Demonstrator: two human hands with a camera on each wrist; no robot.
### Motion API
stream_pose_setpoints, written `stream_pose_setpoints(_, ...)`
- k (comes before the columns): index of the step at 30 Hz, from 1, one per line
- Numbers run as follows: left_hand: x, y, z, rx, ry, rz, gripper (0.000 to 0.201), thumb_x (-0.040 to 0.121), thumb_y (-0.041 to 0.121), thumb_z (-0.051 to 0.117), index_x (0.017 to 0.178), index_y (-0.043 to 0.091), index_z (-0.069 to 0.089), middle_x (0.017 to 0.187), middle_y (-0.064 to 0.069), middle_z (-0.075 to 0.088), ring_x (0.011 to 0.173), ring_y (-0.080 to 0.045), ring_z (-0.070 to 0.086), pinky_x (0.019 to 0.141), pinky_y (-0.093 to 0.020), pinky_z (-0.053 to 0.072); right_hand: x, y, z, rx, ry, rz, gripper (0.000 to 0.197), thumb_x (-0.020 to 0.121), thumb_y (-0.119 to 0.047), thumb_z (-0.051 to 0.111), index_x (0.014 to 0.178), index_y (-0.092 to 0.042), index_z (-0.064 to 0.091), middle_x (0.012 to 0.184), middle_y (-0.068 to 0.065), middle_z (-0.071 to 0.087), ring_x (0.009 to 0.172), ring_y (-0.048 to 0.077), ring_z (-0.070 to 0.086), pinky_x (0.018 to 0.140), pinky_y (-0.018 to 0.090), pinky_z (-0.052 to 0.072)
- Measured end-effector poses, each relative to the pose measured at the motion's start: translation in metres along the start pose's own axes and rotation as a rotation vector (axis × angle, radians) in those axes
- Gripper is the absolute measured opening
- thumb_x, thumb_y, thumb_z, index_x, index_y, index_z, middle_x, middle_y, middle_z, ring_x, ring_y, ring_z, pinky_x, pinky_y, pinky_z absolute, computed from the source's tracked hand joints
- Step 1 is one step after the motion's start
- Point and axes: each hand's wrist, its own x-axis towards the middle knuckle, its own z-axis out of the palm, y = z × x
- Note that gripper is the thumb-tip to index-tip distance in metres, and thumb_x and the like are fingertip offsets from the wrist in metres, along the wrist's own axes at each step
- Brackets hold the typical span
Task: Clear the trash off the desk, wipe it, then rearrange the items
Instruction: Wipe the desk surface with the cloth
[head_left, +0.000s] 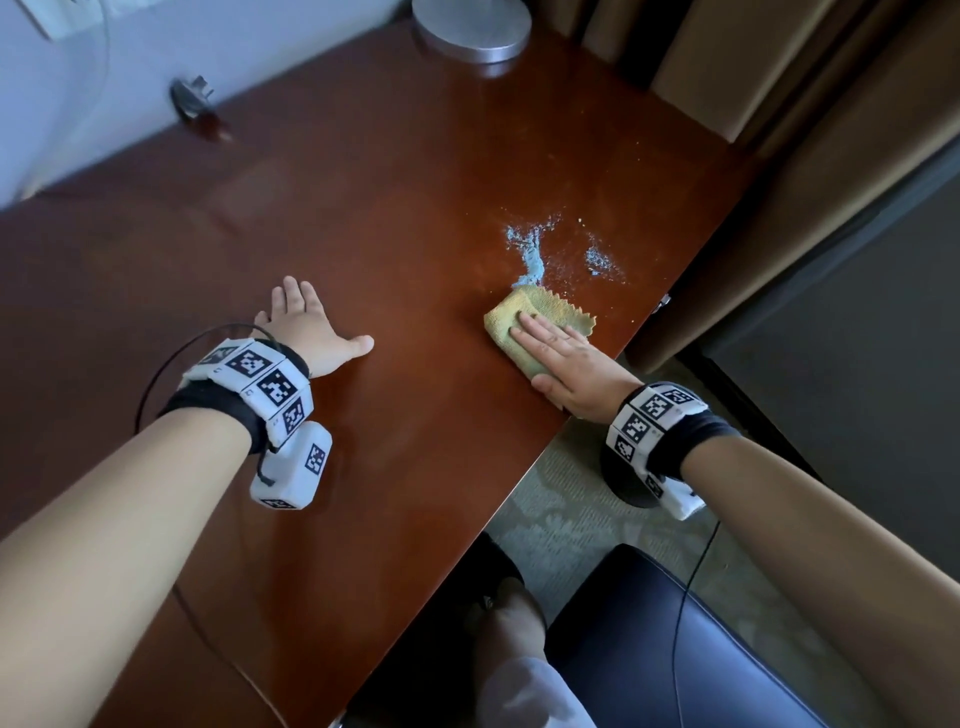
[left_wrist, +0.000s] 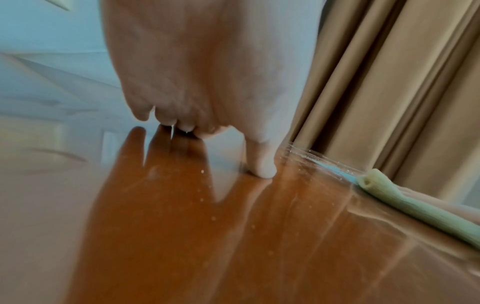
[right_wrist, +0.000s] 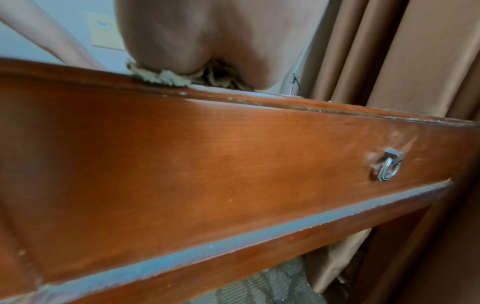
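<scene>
A folded yellow-green cloth lies near the front edge of the reddish wooden desk. My right hand presses flat on it with straight fingers. Just beyond the cloth a patch of blue powder and crumbs is smeared over the desk top. My left hand rests flat on the bare wood to the left, fingers spread. In the left wrist view the cloth shows as a green roll at the right, with the blue powder streaked behind it. The right wrist view shows my palm on the cloth at the desk edge.
A round metal lamp base stands at the back of the desk. A small metal fitting sits by the wall. Brown curtains hang to the right. A dark blue chair seat is below the front edge. The drawer front has a ring pull.
</scene>
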Motion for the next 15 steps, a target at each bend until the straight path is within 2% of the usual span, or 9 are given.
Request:
stream_pose_setpoints(3,0.0,0.001,-0.001,-0.012,-0.012,-0.009,0.099,0.09,0.061,0.042,0.148,0.003,-0.014,0.157,-0.013,-0.019,0.146,-0.026,-0.011,0.118,-0.042,0.005,0.008,0.01,-0.007,0.006,0.012,0.019,0.065,0.092,-0.042,0.019,0.15,-0.017,0.005,0.158,0.001,-0.002,0.139,0.006,-0.012,0.111,0.026,-0.01)
stream_pose_setpoints(7,-0.003,0.003,-0.002,-0.016,-0.02,-0.017,0.099,0.091,0.06,0.042,0.148,0.003,-0.015,0.156,-0.013,-0.02,0.146,-0.025,-0.012,0.118,-0.042,0.004,0.02,0.019,-0.02,0.038,0.009,0.114,0.059,0.102,-0.03,0.031,0.151,-0.015,0.0,0.158,0.004,-0.007,0.145,0.016,-0.01,0.112,0.029,-0.009)
stream_pose_setpoints(11,-0.002,0.007,-0.005,-0.001,-0.047,-0.057,0.099,0.091,0.059,0.044,0.147,0.003,-0.016,0.156,-0.012,-0.022,0.145,-0.025,-0.014,0.118,-0.045,0.006,0.024,0.011,-0.024,0.134,0.043,0.181,0.059,0.102,-0.027,0.029,0.151,-0.015,-0.003,0.158,0.004,-0.011,0.145,0.015,-0.013,0.113,0.031,-0.009)
stream_pose_setpoints(15,-0.003,0.008,-0.005,-0.01,-0.058,-0.071,0.1,0.091,0.058,0.045,0.147,0.004,-0.017,0.156,-0.011,-0.023,0.145,-0.025,-0.015,0.118,-0.045,0.006,0.011,-0.014,-0.019,0.148,0.025,0.141,0.058,0.103,-0.025,0.028,0.151,-0.015,-0.002,0.158,0.002,-0.01,0.144,0.014,-0.014,0.113,0.031,-0.01)
